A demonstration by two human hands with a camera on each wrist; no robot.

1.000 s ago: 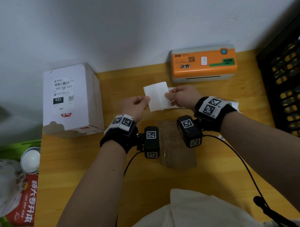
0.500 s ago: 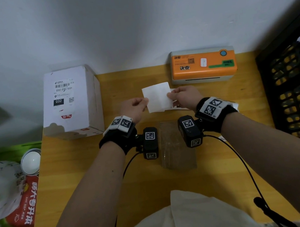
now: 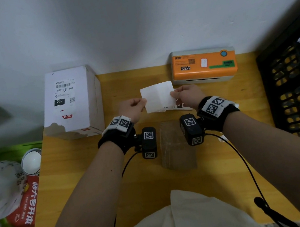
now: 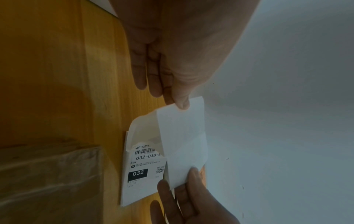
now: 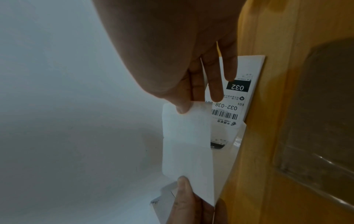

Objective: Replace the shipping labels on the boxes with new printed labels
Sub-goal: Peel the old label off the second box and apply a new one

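Observation:
Both hands hold one blank white sheet (image 3: 158,96) upright above the wooden table (image 3: 136,184). My left hand (image 3: 142,102) pinches its left edge between thumb and fingers (image 4: 182,103). My right hand (image 3: 174,93) pinches its right edge (image 5: 184,108). At the left-hand corner a second, cream layer (image 4: 141,125) curls away from the sheet. A printed label (image 4: 145,166) reading 032-038 lies flat on the table under the sheet (image 5: 229,106). A white box (image 3: 72,102) bearing a printed label stands at the back left.
An orange label printer (image 3: 204,65) sits against the wall at the back right. A flat brown taped parcel (image 3: 176,146) lies between my wrists. A black crate (image 3: 297,80) stands on the right. Bags and a can (image 3: 32,161) crowd the left, off the table.
Both hands keep their pinch on the sheet in nearly the same place. The sheet has tilted slightly; nothing else moved.

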